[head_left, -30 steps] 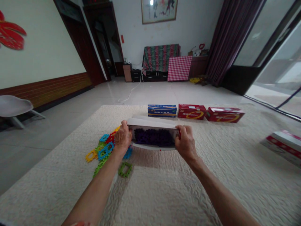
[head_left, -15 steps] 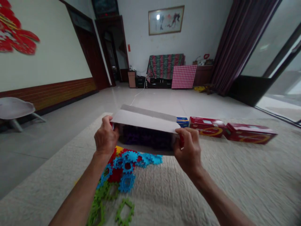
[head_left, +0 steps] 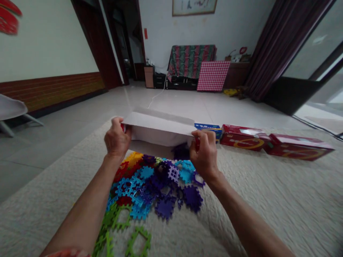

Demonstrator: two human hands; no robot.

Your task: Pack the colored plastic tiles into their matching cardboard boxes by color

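Note:
Between both hands an open cardboard box [head_left: 158, 123] is tipped toward me, its pale lid flap raised and its inside facing me. My left hand [head_left: 117, 139] grips the box's left end; my right hand [head_left: 205, 151] grips its right end, thumb and fingers closed on the edge. A few dark purple pieces [head_left: 182, 151] still show inside at the right corner. Just below the box lies a heap of toothed plastic building pieces: purple [head_left: 164, 207], blue [head_left: 140, 208], red [head_left: 124, 200], yellow [head_left: 134, 159] and green [head_left: 139, 242].
A pale textured rug [head_left: 254, 200] lies under the pieces. Beyond my right hand a blue box [head_left: 209, 127] and two red boxes, one nearer [head_left: 243, 138] and one farther right [head_left: 300, 147], stand in a row. A white chair [head_left: 12, 109] is at far left.
Purple pieces have dropped out of the box onto the heap, leaving most of its inside bare. The view has tilted down; both hands still hold the box.

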